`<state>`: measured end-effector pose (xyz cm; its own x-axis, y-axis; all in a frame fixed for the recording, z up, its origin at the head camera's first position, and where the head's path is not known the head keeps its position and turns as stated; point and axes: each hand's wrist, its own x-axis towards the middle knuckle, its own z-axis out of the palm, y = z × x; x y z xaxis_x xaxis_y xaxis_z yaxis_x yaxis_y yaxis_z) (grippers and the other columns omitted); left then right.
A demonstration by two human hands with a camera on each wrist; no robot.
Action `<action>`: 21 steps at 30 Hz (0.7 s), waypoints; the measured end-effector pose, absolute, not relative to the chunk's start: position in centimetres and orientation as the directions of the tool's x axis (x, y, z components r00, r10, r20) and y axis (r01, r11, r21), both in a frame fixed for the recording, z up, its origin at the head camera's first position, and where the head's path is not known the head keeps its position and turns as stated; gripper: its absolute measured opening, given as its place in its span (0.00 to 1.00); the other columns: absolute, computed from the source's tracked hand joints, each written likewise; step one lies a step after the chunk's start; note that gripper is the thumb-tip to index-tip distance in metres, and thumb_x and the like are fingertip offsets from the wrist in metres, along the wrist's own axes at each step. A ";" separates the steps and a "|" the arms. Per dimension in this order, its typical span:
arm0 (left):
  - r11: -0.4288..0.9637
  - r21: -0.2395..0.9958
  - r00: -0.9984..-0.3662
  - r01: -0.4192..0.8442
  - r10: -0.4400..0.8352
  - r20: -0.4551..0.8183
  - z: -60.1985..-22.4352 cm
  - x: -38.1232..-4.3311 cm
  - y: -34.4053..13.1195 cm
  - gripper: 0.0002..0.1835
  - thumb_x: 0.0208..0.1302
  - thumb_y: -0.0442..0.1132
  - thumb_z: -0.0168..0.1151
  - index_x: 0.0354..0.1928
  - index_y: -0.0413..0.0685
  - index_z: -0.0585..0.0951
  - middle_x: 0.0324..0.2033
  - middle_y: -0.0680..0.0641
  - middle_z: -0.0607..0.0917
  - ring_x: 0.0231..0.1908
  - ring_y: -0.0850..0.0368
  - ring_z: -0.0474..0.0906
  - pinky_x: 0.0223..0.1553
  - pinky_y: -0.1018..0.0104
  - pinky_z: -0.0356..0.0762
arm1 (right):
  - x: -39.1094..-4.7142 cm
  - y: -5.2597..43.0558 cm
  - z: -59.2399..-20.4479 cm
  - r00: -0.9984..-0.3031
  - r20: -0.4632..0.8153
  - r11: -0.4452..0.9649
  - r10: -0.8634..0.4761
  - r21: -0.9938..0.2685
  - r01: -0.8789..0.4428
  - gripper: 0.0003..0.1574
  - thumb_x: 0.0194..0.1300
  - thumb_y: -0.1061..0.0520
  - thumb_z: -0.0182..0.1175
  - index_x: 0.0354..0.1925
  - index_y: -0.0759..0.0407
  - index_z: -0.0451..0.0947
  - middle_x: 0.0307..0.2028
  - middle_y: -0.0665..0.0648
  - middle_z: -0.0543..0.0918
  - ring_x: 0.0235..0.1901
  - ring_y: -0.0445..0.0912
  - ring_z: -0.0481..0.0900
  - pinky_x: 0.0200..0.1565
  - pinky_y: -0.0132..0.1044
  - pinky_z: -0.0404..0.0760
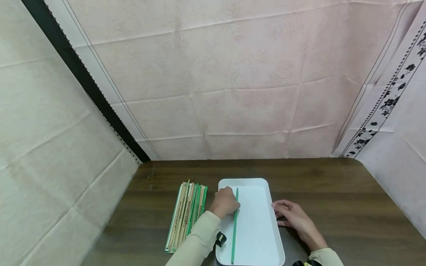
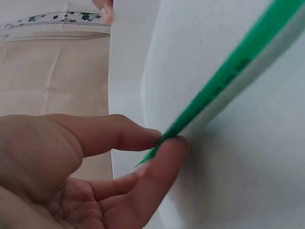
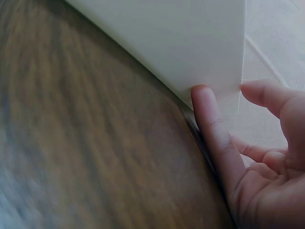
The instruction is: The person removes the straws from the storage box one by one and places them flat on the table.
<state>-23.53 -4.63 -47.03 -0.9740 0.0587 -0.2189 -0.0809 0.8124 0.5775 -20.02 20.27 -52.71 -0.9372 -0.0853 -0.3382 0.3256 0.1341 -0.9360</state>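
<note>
A slim green packet [image 1: 235, 232] with dark lettering lies lengthwise over the left half of a white tray [image 1: 256, 218]. My left hand [image 1: 224, 203] pinches this packet near its far end, between thumb and fingertips. In the left wrist view the packet [image 2: 214, 90] shows a green face and a whitish side. What is inside it cannot be seen. At the tray's right side my right hand [image 1: 293, 216] grips the edge. One digit touches the outer wall [image 3: 143, 43] and another meets the rim, while the other fingers stay curled below.
Left of the tray, several similar green and cream packets [image 1: 188, 214] with lettering lie side by side in a bundle. The brown wooden table [image 1: 156, 207] carries everything. Patterned pale cloth [image 1: 233, 92] hangs behind and on both sides.
</note>
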 end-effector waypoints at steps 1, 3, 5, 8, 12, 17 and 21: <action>0.797 0.598 -0.971 -0.087 0.066 -0.229 -47.0 -23.5 -4.8 0.15 0.65 0.34 0.73 0.21 0.40 0.80 0.16 0.46 0.81 0.18 0.55 0.79 0.23 0.66 0.72 | -20.0 20.3 -52.7 -0.937 -0.340 0.133 -0.083 -0.935 0.328 0.32 0.79 0.47 0.61 0.64 0.72 0.74 0.41 0.58 0.86 0.41 0.48 0.85 0.44 0.44 0.90; 0.763 0.638 -0.964 -0.100 0.084 -0.252 -47.0 -23.6 -5.2 0.16 0.66 0.36 0.72 0.21 0.42 0.81 0.15 0.48 0.82 0.18 0.57 0.79 0.24 0.66 0.71 | -20.0 20.2 -52.6 -0.937 -0.341 0.130 -0.082 -0.935 0.329 0.31 0.79 0.48 0.61 0.64 0.72 0.74 0.41 0.58 0.86 0.41 0.48 0.85 0.43 0.44 0.90; 0.720 0.684 -0.959 -0.114 0.098 -0.264 -46.9 -23.6 -5.8 0.12 0.67 0.37 0.72 0.25 0.43 0.83 0.16 0.49 0.83 0.20 0.57 0.80 0.27 0.65 0.71 | -20.0 20.2 -52.6 -0.938 -0.336 0.130 -0.082 -0.937 0.325 0.30 0.79 0.49 0.61 0.64 0.73 0.75 0.40 0.58 0.86 0.41 0.48 0.84 0.42 0.43 0.90; 0.612 0.779 -0.954 -0.136 0.133 -0.270 -46.6 -23.7 -6.8 0.06 0.67 0.36 0.71 0.36 0.42 0.84 0.22 0.48 0.86 0.23 0.57 0.83 0.31 0.64 0.80 | -19.9 20.2 -52.6 -0.940 -0.331 0.125 -0.082 -0.939 0.319 0.30 0.79 0.49 0.61 0.64 0.73 0.75 0.39 0.57 0.86 0.41 0.48 0.84 0.42 0.42 0.89; 0.428 0.886 -0.945 -0.179 0.177 -0.276 -45.7 -23.8 -8.4 0.08 0.68 0.34 0.68 0.45 0.38 0.82 0.32 0.43 0.87 0.28 0.55 0.86 0.34 0.61 0.88 | -19.8 20.2 -52.7 -0.940 -0.333 0.126 -0.076 -0.938 0.323 0.30 0.79 0.49 0.62 0.64 0.72 0.75 0.40 0.57 0.86 0.41 0.48 0.84 0.42 0.42 0.90; 0.314 0.930 -0.939 -0.193 0.214 -0.268 -44.0 -23.9 -11.1 0.15 0.71 0.34 0.67 0.55 0.33 0.82 0.40 0.40 0.86 0.36 0.54 0.86 0.38 0.61 0.89 | -19.8 20.2 -52.7 -0.940 -0.332 0.130 -0.077 -0.938 0.321 0.32 0.78 0.47 0.62 0.64 0.73 0.74 0.41 0.58 0.86 0.42 0.48 0.84 0.43 0.44 0.90; 0.298 0.938 -0.952 -0.178 0.190 -0.241 -42.5 -23.9 -13.7 0.16 0.73 0.34 0.65 0.58 0.32 0.82 0.45 0.39 0.87 0.38 0.54 0.86 0.42 0.60 0.89 | -19.9 20.2 -52.7 -0.940 -0.332 0.124 -0.080 -0.939 0.321 0.32 0.78 0.48 0.62 0.64 0.73 0.74 0.41 0.58 0.86 0.41 0.49 0.85 0.43 0.44 0.90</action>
<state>-23.92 -13.69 -42.48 -0.9518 0.1903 -0.2406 -0.1776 0.2977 0.9380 -19.88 20.24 -52.70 -0.9398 -0.0799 -0.3324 0.3215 0.1241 -0.9388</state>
